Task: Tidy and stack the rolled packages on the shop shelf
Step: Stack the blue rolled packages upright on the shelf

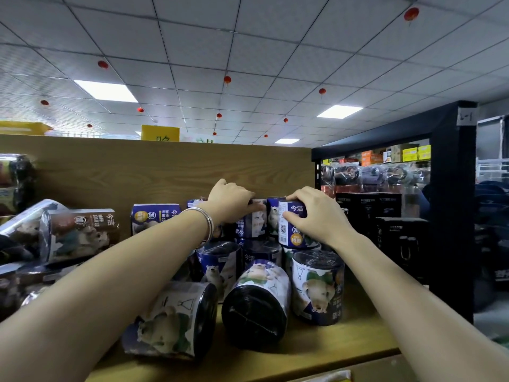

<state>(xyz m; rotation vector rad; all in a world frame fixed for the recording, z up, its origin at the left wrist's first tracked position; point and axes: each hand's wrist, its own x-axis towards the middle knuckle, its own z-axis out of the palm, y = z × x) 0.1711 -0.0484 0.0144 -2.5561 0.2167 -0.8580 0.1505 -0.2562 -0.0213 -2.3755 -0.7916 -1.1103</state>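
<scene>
Blue-and-white rolled packages with polar bear prints crowd a wooden shelf [316,351]. My left hand [230,201], a silver bangle on its wrist, grips the top of an upright roll [252,223] in the upper row near the wooden back panel. My right hand [316,213] clasps the neighbouring upright roll [289,230] from its right side. Below them stand more upright rolls, one at the right [318,288]. Two rolls lie on their sides at the front, one in the middle [257,301] and one on the left [170,321].
Brown-labelled rolls [80,232] lie tumbled on the left. A black shelf post [451,210] bounds the right side, with black boxes [399,238] behind it. The wooden back panel [154,172] rises behind the rolls. Bare shelf board shows at the front right.
</scene>
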